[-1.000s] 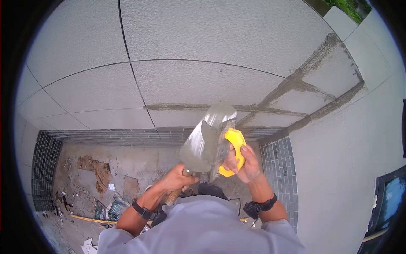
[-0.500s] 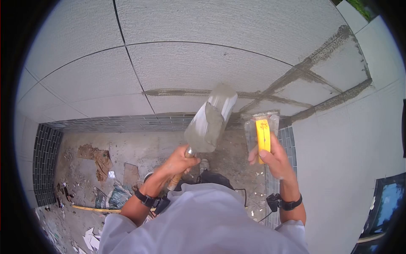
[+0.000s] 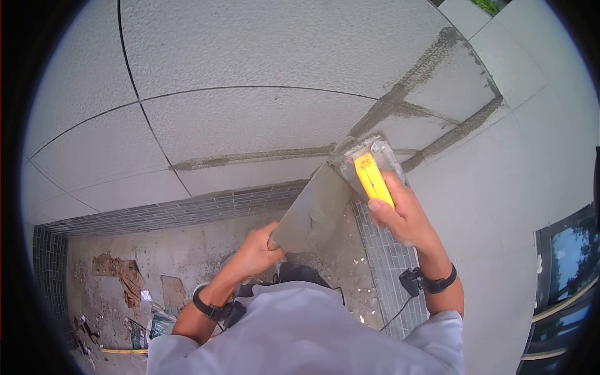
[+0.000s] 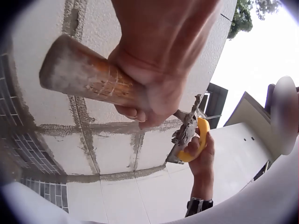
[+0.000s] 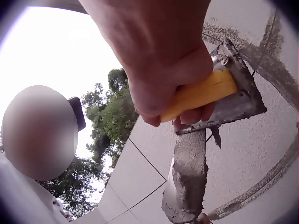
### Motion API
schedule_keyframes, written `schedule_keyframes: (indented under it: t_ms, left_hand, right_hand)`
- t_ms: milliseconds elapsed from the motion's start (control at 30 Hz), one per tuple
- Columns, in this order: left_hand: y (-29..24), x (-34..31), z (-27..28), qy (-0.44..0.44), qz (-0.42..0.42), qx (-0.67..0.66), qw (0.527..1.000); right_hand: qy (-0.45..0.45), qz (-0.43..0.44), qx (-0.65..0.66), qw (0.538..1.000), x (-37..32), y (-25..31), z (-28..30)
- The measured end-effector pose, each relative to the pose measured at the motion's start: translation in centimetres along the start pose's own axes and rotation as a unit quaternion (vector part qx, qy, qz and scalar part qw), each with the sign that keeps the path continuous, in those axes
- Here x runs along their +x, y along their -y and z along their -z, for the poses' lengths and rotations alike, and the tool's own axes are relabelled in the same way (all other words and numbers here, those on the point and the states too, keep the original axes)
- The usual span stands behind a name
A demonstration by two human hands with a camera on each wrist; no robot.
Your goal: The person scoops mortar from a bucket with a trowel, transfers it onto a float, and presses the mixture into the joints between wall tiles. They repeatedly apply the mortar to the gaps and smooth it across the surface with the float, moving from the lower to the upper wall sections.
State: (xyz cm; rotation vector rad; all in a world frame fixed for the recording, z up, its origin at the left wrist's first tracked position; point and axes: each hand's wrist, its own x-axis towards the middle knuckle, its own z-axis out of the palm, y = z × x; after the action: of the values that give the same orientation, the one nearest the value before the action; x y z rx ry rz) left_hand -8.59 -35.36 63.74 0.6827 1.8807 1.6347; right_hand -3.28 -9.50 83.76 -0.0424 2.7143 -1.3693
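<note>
In the head view my left hand [image 3: 257, 250] grips the wooden handle of a pointing trowel [image 3: 306, 215], its broad blade angled up toward the wall. Its handle [image 4: 93, 74] fills the upper left of the left wrist view. Grey mortar [image 5: 189, 172] lies on the blade. My right hand [image 3: 407, 215] is wrapped around the yellow handle of a plastering trowel [image 3: 390, 159], whose flat plate is caked with mortar. The plate's edge overlaps the blade's far end in the head view. Behind both tools is a pale tiled wall [image 3: 250, 122] with mortar smeared along its joints [image 3: 250, 158].
Dark narrow tiles [image 3: 250, 203] line the wall's lower band. Debris, brown scraps [image 3: 119, 269] and a crumpled bag [image 3: 161, 325] lie on the floor at left. A dark-framed window [image 3: 569, 256] is at the right. Trees [image 5: 117, 109] show outdoors.
The plastering trowel first swung right, away from the pointing trowel's blade, then came up and back left to the blade's far end. The head view has also shifted.
</note>
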Motion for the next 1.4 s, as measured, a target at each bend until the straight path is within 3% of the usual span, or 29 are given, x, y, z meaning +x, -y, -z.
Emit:
schedule_keyframes:
  t_ms: [67, 100, 167, 200, 267, 333, 367, 433, 467, 533, 600, 633, 767, 833, 867, 933, 967, 1067, 1133, 1200, 1300, 1400]
  left_hand:
    - [-0.5, 0.9, 0.2, -0.025, -0.007, 0.027, 0.999]
    - [-1.1, 1.1, 0.2, -0.027, -0.011, 0.031, 0.999]
    - [-1.9, 1.5, 0.0, -0.051, -0.016, -0.013, 0.998]
    - [-1.6, 1.8, -0.3, -0.053, -0.017, -0.009, 0.998]
    - [-0.2, 1.4, -1.0, -0.120, 0.000, -0.083, 0.989]
    - [1.6, 0.3, -1.0, -0.130, 0.111, -0.120, 0.978]
    - [2.3, -0.3, -1.2, -0.141, 0.116, -0.122, 0.976]
    - [2.7, -1.3, -2.1, -0.218, 0.194, -0.164, 0.942]
    - [2.5, -1.5, -2.8, -0.225, 0.201, -0.166, 0.939]
    - [2.0, -1.9, -4.1, -0.318, 0.182, -0.175, 0.914]
    - [3.3, -2.5, -4.9, -0.324, 0.181, -0.185, 0.910]
    - [3.8, -2.6, -5.3, -0.345, 0.177, -0.186, 0.903]
    - [4.1, -2.5, -5.5, -0.360, 0.189, -0.192, 0.893]
    - [4.7, -2.6, -5.3, -0.352, 0.196, -0.205, 0.892]
    - [5.0, -2.6, -5.0, -0.343, 0.203, -0.212, 0.892]
    - [5.3, -2.5, -4.6, -0.337, 0.200, -0.205, 0.897]
    - [5.3, -2.6, -4.5, -0.331, 0.198, -0.197, 0.901]
    - [5.2, -3.2, -3.8, -0.313, 0.181, -0.215, 0.907]
    - [5.1, -3.8, -3.2, -0.316, 0.177, -0.212, 0.908]
    - [5.1, -4.6, -2.7, -0.322, 0.176, -0.209, 0.906]
    - [5.3, -5.1, -1.8, -0.300, 0.175, -0.217, 0.912]
    - [4.9, -4.9, -0.6, -0.278, 0.156, -0.206, 0.925]
  right_hand:
    - [-0.116, 0.141, -0.229, 0.956, 0.1, -0.7, 2.0]
    - [-0.119, 0.146, -0.229, 0.955, 0.5, -1.5, 3.1]
    - [-0.207, 0.267, -0.456, 0.823, 2.0, -4.3, 5.3]
    - [-0.210, 0.270, -0.454, 0.823, 3.3, -5.8, 6.4]
    - [-0.265, 0.334, -0.530, 0.733, 7.0, -9.3, 8.5]
    - [-0.234, 0.329, -0.511, 0.758, 10.4, -13.8, 10.5]
    - [-0.212, 0.332, -0.501, 0.770, 11.9, -15.3, 11.3]
    - [-0.181, 0.339, -0.484, 0.786, 14.4, -16.5, 12.5]
    - [-0.148, 0.331, -0.464, 0.808, 15.4, -16.3, 13.0]
    - [-0.107, 0.324, -0.442, 0.829, 17.3, -16.1, 14.3]
    - [-0.010, 0.212, -0.442, 0.872, 18.7, -15.8, 15.7]
    - [-0.017, 0.235, -0.422, 0.875, 18.8, -15.2, 16.0]
    - [-0.063, 0.282, -0.443, 0.849, 18.3, -13.9, 16.2]
    - [-0.143, 0.346, -0.431, 0.821, 17.9, -13.8, 15.7]
    - [-0.141, 0.348, -0.433, 0.819, 18.0, -13.3, 15.1]
    - [0.010, 0.298, -0.438, 0.848, 18.2, -11.9, 12.8]
    - [0.028, 0.255, -0.463, 0.849, 18.7, -11.2, 11.9]
    - [0.000, 0.251, -0.441, 0.862, 20.2, -9.2, 11.6]
    - [-0.026, 0.301, -0.453, 0.839, 19.6, -9.2, 11.2]
    - [-0.120, 0.345, -0.441, 0.820, 19.2, -8.7, 10.4]
    - [-0.055, 0.310, -0.427, 0.848, 19.2, -6.8, 8.3]
    - [-0.047, 0.308, -0.412, 0.856, 21.6, -6.2, 6.6]
